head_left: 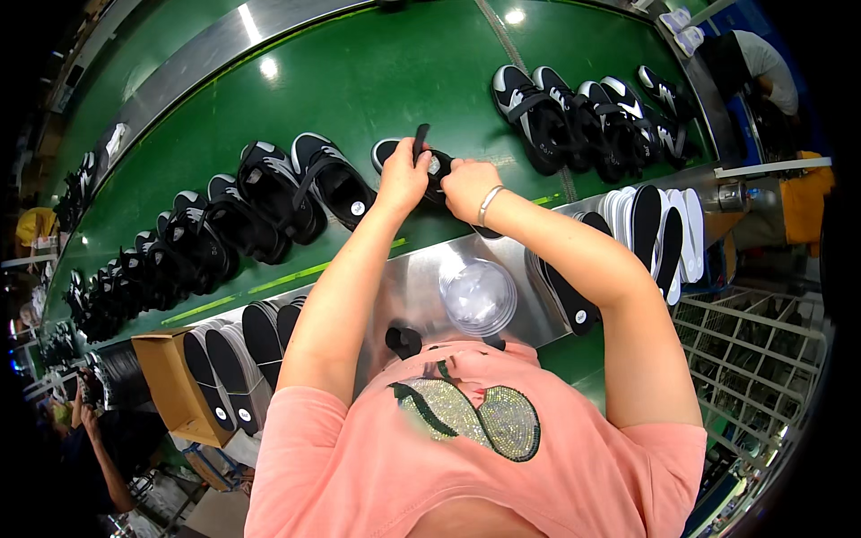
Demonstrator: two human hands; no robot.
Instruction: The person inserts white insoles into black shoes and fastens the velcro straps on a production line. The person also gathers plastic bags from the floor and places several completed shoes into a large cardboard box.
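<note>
A black sneaker [386,152] with a grey toe lies on the green conveyor belt in front of me, its toe pointing away to the left. My left hand [404,182] is closed over it, pinching its black strap [421,139], which stands up above the fingers. At the heel side, my right hand [470,189] is closed on the shoe's edge; its fingertips are partly hidden. Between the two hands a round white sticker [434,165] shows at the shoe's opening. Just left of my left hand sits another black sneaker [332,179] with a stickered insole inside.
Rows of black sneakers stand left [193,238] and right [538,121] on the belt [386,72]. Nearest me, a metal ledge [395,287] holds stacked clear plastic dishes [478,296]. Insoles [646,220] stand at both sides, some beside a cardboard box [166,386]. Other people work nearby.
</note>
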